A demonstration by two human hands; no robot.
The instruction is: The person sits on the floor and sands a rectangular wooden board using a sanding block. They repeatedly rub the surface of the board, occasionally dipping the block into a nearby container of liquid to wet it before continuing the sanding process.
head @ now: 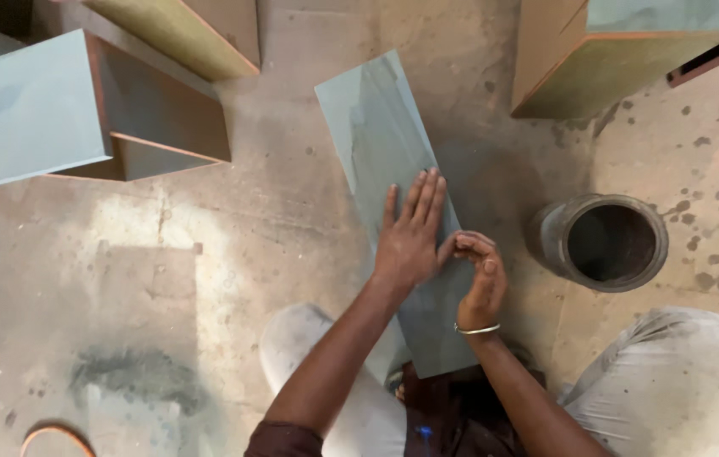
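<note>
Grey-blue laminated panel (393, 182), long and rectangular, lying slantwise on the concrete floor (275, 220). Left hand (408, 237) released, pressed flat on it; right hand (480, 275) curled, pinching its right edge. Round dark container (603, 243) nearby; open grey box (80, 110) upper left.

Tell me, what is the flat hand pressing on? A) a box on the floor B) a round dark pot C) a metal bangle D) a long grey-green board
D: the left hand lies flat, fingers spread, on the long grey-green board on the floor, while the right hand curls at the board's edge; the round dark pot stands apart to the side.
</note>
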